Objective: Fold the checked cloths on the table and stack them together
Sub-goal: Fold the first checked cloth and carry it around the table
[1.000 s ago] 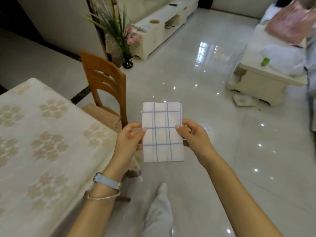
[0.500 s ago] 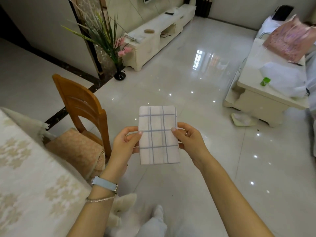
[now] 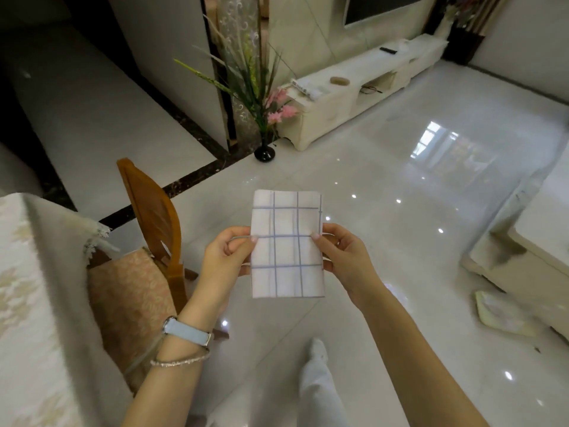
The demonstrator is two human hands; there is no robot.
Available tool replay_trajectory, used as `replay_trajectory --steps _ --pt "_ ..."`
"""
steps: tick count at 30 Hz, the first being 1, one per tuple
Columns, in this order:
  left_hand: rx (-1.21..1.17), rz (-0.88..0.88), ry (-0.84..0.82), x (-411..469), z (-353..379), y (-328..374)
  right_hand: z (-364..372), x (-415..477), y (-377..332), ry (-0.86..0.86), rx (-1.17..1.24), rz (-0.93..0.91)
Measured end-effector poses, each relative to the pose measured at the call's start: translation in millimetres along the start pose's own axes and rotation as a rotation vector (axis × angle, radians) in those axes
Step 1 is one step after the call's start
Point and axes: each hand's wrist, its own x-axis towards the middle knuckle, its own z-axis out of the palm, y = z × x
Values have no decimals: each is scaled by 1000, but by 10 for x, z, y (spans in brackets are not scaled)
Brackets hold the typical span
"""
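Note:
A white checked cloth (image 3: 287, 245) with thin blue lines is folded into a small upright rectangle and held in the air over the floor. My left hand (image 3: 226, 257) pinches its left edge at mid height. My right hand (image 3: 345, 257) pinches the right edge at the same height. The table (image 3: 37, 303), covered with a cream patterned tablecloth, lies at the far left, well apart from the cloth. No other checked cloth shows in this view.
A wooden chair (image 3: 147, 229) with a patterned cushion stands beside the table. A black vase of flowers (image 3: 264, 118) sits on the glossy tiled floor. A white TV cabinet (image 3: 354, 94) is behind; a low cream table (image 3: 523, 257) at right. My leg (image 3: 317, 380) is below.
The view has swung right and up, so the table slid to the left edge and more of the room shows. Both hands still hold the folded cloth the same way.

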Motion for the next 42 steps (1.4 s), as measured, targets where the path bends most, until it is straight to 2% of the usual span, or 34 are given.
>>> replay_trajectory --steps 6,12,17,23,36,42 --pt "-72 -34 235 786 244 144 -39 1210 -377 -148 -124 33" --pt "-128 -29 455 1406 42 319 402 2219 -563 -331 -165 88" --pt "-153 -2 637 2010 -419 475 1142 3060 -677 -490 -182 98" --pt "-209 11 781 2814 -1145 678 2187 3994 -848 -618 -228 92" --pt "-254 19 1013 4089 -2466 1204 4114 5460 -1205 -874 -271 150" --pt "-302 33 1202 4703 -2917 1263 5044 6171 -1245 -1069 -342 160"
